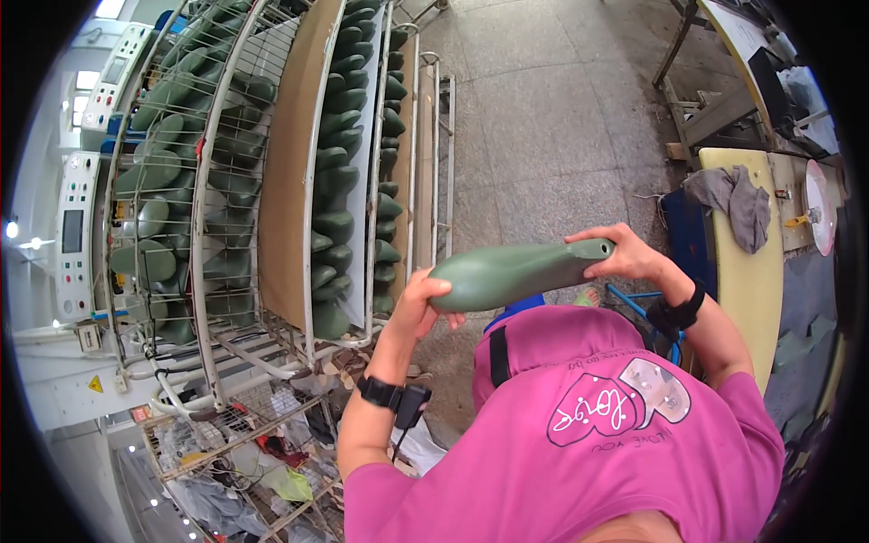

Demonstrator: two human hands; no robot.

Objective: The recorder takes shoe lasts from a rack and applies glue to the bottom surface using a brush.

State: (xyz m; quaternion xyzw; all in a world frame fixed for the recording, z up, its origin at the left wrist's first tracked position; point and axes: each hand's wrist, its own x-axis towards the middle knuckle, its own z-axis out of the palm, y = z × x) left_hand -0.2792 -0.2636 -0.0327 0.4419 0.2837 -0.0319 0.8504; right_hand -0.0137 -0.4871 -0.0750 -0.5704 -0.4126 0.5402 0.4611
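Note:
Between my two hands I hold a green shoe last, lying nearly level in front of my pink shirt. My left hand grips its rounded, wider end, the thumb resting on top. The narrower end, which has a small round hole in it, is held by my right hand with the thumb below and the fingers above. Both wrists wear black bands, and a small dark device sits on the left one.
At the left, a wire rack carries many green lasts, with a brown board along it. Below, a lower rack holds bags and scraps. At the right, a yellow-topped bench bears a grey cloth.

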